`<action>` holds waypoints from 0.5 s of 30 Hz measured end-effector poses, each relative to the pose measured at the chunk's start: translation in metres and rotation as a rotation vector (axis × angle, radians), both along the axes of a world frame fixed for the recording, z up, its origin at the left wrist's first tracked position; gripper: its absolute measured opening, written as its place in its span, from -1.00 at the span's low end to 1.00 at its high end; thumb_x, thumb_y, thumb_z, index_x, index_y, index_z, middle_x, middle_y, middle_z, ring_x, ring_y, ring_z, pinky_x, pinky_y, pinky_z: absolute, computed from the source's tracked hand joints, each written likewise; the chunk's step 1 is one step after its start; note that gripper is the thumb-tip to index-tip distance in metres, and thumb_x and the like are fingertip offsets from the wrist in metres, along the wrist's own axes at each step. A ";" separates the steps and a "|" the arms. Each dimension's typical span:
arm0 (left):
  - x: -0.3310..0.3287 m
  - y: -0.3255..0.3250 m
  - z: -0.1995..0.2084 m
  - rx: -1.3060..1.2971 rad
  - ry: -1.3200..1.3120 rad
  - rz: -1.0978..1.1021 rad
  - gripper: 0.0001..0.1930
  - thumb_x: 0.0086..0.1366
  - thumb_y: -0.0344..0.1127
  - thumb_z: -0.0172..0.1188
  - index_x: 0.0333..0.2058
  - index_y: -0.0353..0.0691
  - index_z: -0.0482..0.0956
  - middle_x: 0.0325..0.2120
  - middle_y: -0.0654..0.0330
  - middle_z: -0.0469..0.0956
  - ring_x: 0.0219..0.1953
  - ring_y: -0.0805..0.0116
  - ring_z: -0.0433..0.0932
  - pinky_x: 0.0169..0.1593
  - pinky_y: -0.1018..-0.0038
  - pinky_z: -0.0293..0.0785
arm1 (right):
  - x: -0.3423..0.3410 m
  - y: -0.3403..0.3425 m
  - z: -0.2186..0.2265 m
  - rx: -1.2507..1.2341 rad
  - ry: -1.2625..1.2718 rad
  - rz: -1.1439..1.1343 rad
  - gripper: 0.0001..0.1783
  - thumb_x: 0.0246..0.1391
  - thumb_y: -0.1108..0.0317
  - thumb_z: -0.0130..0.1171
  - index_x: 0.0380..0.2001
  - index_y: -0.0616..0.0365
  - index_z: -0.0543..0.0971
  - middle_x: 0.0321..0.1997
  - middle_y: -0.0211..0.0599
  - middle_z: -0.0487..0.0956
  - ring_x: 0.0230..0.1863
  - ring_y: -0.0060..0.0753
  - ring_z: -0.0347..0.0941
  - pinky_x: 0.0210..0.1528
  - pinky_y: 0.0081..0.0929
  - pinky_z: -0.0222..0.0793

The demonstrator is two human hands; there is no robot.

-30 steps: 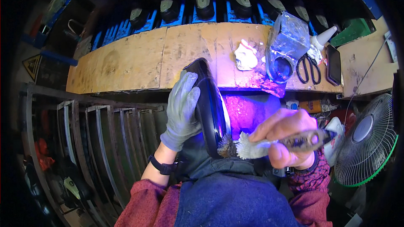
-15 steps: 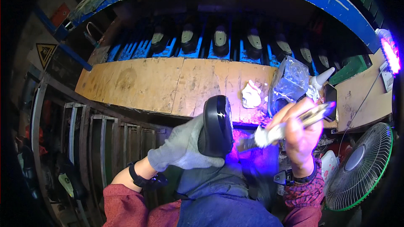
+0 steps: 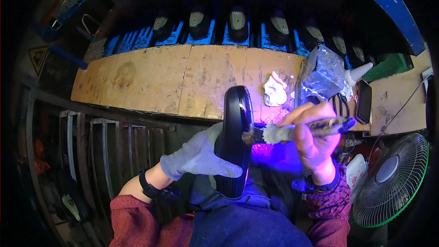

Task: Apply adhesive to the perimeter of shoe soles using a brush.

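My left hand (image 3: 196, 158), in a grey glove, grips a black shoe (image 3: 234, 132) around its lower part. The shoe stands on end in front of my apron, its toe toward the bench. In my bare right hand (image 3: 315, 144) is a brush (image 3: 281, 134) with a dark handle and a whitish wrap near its head. The brown bristle tips meet the right side of the shoe, about midway along it. Purple light falls on the lap area between shoe and right hand.
Beyond lies a stained board-topped bench (image 3: 151, 82) with a crumpled white wad (image 3: 275, 91) and a plastic-wrapped container (image 3: 322, 71). Shoes (image 3: 238, 20) stand in a row on blue holders behind it. A fan (image 3: 388, 171) is at right, a metal rack (image 3: 105, 151) at left.
The brush has moved left from beside the shoe onto its side. The shoe has turned in my left hand's grip, and the whole view has shifted a little.
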State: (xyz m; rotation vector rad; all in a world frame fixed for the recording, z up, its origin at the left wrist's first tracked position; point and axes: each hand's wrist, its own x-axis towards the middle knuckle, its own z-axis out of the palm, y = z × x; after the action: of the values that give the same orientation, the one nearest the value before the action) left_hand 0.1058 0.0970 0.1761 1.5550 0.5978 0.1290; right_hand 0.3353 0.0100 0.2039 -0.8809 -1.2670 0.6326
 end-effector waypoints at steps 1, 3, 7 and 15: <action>0.002 0.003 0.000 -0.059 -0.009 0.008 -0.16 -0.12 -0.15 0.53 0.16 -0.22 0.36 -0.02 0.11 0.51 0.02 0.32 0.49 0.13 0.34 0.44 | -0.001 -0.002 -0.001 0.003 -0.016 0.032 -0.82 0.08 0.50 0.28 -0.34 0.26 0.44 -0.43 -0.16 0.61 -0.41 -0.44 0.57 -0.34 -0.49 0.48; 0.004 0.009 -0.001 -0.085 0.022 -0.012 -0.26 -0.08 -0.25 0.50 0.12 -0.22 0.41 -0.07 0.19 0.54 -0.04 0.40 0.49 0.11 0.40 0.44 | -0.002 -0.001 -0.001 -0.065 -0.047 0.114 -0.83 0.06 0.50 0.30 -0.38 0.27 0.47 -0.45 -0.17 0.62 -0.43 -0.44 0.58 -0.36 -0.49 0.49; 0.008 0.013 -0.007 -0.100 -0.023 0.024 -0.29 -0.07 -0.28 0.50 0.10 -0.22 0.42 -0.11 0.22 0.55 -0.08 0.45 0.49 0.07 0.41 0.46 | 0.007 0.014 0.002 -0.137 0.059 0.022 -0.73 0.28 0.24 0.11 -0.33 0.21 0.34 -0.47 -0.11 0.56 -0.50 -0.35 0.53 -0.45 -0.46 0.49; 0.008 0.017 -0.028 -0.383 -0.111 0.100 -0.48 0.11 -0.33 0.34 0.07 -0.29 0.47 -0.11 0.21 0.58 -0.08 0.47 0.51 0.03 0.43 0.46 | 0.008 0.016 -0.031 -0.222 -0.192 -0.071 -0.89 0.19 0.45 0.15 -0.34 0.22 0.43 -0.47 -0.22 0.57 -0.52 -0.47 0.52 -0.47 -0.54 0.42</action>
State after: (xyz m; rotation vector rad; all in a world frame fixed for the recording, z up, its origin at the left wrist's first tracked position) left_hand 0.1141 0.1144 0.1479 1.1409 0.5748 0.1656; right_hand 0.3428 0.0261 0.1726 -1.1878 -1.3475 0.6522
